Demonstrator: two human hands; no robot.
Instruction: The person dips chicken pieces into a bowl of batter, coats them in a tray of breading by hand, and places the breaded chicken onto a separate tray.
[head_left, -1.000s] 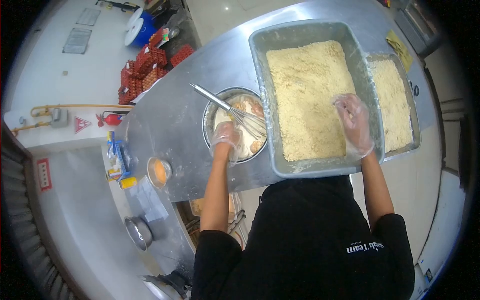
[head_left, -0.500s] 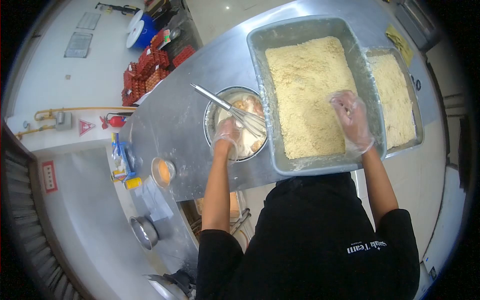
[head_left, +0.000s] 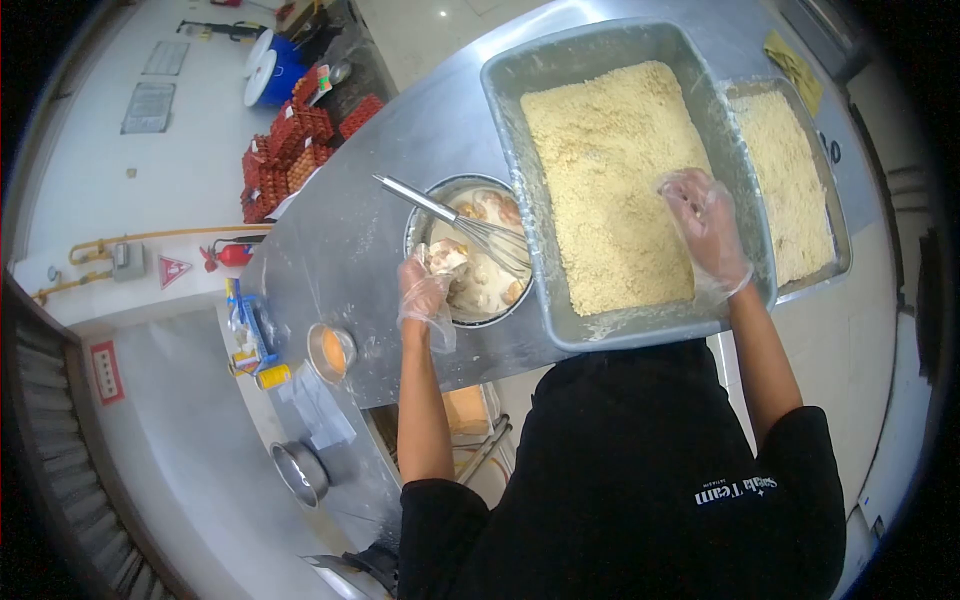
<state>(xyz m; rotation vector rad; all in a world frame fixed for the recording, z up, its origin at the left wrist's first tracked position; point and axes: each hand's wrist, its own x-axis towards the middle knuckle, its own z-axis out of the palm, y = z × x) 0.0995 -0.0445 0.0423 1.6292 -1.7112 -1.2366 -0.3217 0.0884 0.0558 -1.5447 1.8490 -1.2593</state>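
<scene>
My left hand [head_left: 424, 290], in a clear plastic glove, holds a batter-coated piece [head_left: 445, 257] at the left edge of a round metal bowl [head_left: 412, 232]. Pale batter and more pieces lie in the bowl, and a metal whisk [head_left: 480, 232] rests across it. A large grey tub [head_left: 632, 42] to the right contains yellowish crumbly flour [head_left: 615, 190]. Over the tub's right part is my right hand [head_left: 705, 220], also gloved, with curled fingers; whether anything is inside them is hidden.
Beyond the grey tub stands a metal tray [head_left: 842, 235] of pale crumbs, near a yellow cloth [head_left: 793, 72]. A small bowl [head_left: 330, 352] with orange contents and a steel bowl [head_left: 299, 473] are at the lower left. Red egg trays [head_left: 290, 145] are stacked behind.
My left hand has come up out of the batter and moved left, now with a coated piece in its fingers. My right hand has barely moved.
</scene>
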